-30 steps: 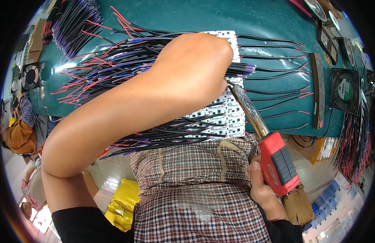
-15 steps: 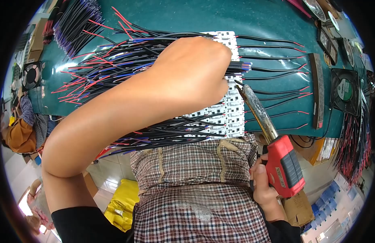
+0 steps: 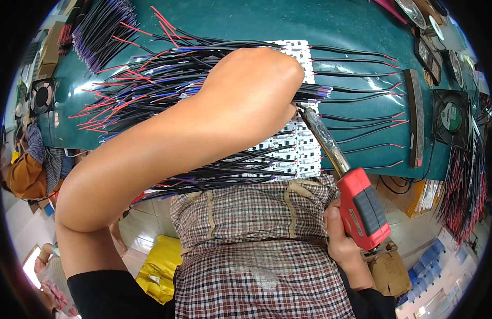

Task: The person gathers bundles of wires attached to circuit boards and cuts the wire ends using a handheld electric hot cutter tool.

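My left hand reaches across the white circuit boards with its fingers curled shut round a bundle of black wires. Stripped tips of that bundle stick out past the knuckles; the fingertips are hidden underneath. In my right hand is a red and black soldering gun, gripped by its handle. Its metal barrel points up and left, and the tip is beside my left fingers above the boards; contact cannot be made out. Black wires with red ends run right from the boards.
Many loose wires cover the green table left of the boards. A dark bar and a fan stand at the right. Another fan is at the left. A yellow bag lies on the floor.
The soldering gun and my right hand have moved left and slightly up, bringing the tip close to my left fingers. My left hand stays nearly still on the wire bundle.
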The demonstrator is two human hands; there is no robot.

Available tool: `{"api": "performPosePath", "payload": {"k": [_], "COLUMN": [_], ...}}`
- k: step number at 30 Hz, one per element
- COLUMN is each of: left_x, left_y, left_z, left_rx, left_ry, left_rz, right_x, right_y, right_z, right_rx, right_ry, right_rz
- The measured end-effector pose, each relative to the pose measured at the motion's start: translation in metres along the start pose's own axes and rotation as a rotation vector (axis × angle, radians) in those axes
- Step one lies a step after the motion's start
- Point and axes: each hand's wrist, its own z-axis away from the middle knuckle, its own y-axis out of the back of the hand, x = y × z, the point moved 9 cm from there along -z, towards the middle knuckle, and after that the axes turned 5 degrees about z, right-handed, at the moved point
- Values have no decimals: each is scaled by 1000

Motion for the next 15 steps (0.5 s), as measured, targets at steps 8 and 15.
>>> {"api": "performPosePath", "payload": {"k": [8, 15], "left_x": [0, 0], "left_y": [1, 1], "left_z": [0, 0], "left_rx": [2, 5], "left_ry": [2, 5], "left_rz": [6, 11], "right_x": [-2, -12], "right_y": [-4, 1], "right_z": [3, 2], "right_rx": [3, 77], "right_ry": [101, 182], "right_rz": [113, 156]}}
